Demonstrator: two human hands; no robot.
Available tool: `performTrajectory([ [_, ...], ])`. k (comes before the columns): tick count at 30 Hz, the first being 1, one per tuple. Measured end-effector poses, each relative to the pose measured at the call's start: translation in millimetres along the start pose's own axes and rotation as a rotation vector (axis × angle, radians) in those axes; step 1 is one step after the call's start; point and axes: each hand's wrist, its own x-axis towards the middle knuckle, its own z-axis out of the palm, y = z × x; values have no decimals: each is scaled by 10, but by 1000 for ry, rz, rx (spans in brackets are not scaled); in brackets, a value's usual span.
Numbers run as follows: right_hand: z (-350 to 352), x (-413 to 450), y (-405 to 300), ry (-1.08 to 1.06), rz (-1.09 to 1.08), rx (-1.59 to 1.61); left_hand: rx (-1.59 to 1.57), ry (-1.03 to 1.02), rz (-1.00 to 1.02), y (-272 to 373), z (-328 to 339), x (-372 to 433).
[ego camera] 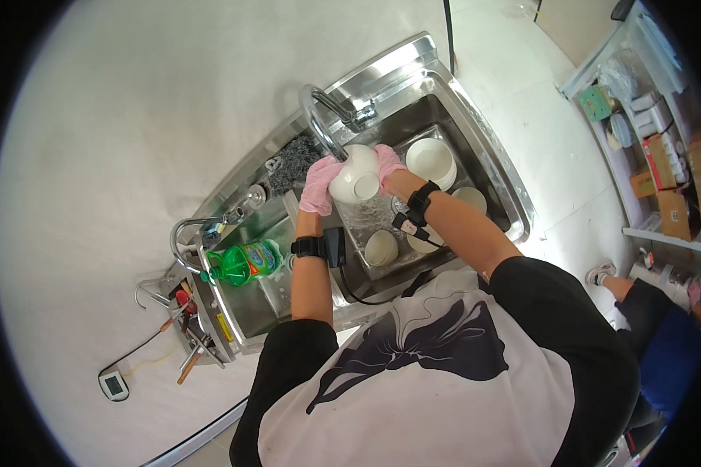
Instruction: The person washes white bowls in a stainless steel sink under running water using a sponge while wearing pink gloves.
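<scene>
Under the spout of the curved chrome faucet (pixel 322 125), my left hand (pixel 319 184) and my right hand (pixel 389 168), both in pink gloves, hold a white bowl (pixel 355 175) between them. Its foot ring faces up towards me. Below it lies the wet steel sink basin (pixel 356 225). White bowls (pixel 431 160) stand at the basin's right side, and another white bowl (pixel 381 248) rests near its front. More white dishes are partly hidden under my right forearm. A dark grey mesh scrubber (pixel 298 157) lies on the ledge behind my left hand.
A green detergent bottle (pixel 248 262) lies in the left basin, near a second faucet (pixel 181 239). Utensils fill a steel holder (pixel 195 327) at the sink's left end. On the right are a shelf with boxes (pixel 672 207) and another person (pixel 654 327).
</scene>
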Motion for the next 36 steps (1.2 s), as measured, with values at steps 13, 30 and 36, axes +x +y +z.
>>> performTrajectory([
  [13, 68, -345, 145, -445, 120, 752, -1153, 349, -205, -163, 542, -194],
  [30, -335, -240, -42, -225, -635, -1614, -1176, -8, -984, -348, 900, -567],
  [36, -704, -511, 173, -527, -711, -2117, -331, -343, -1135, -678, 929, -795],
])
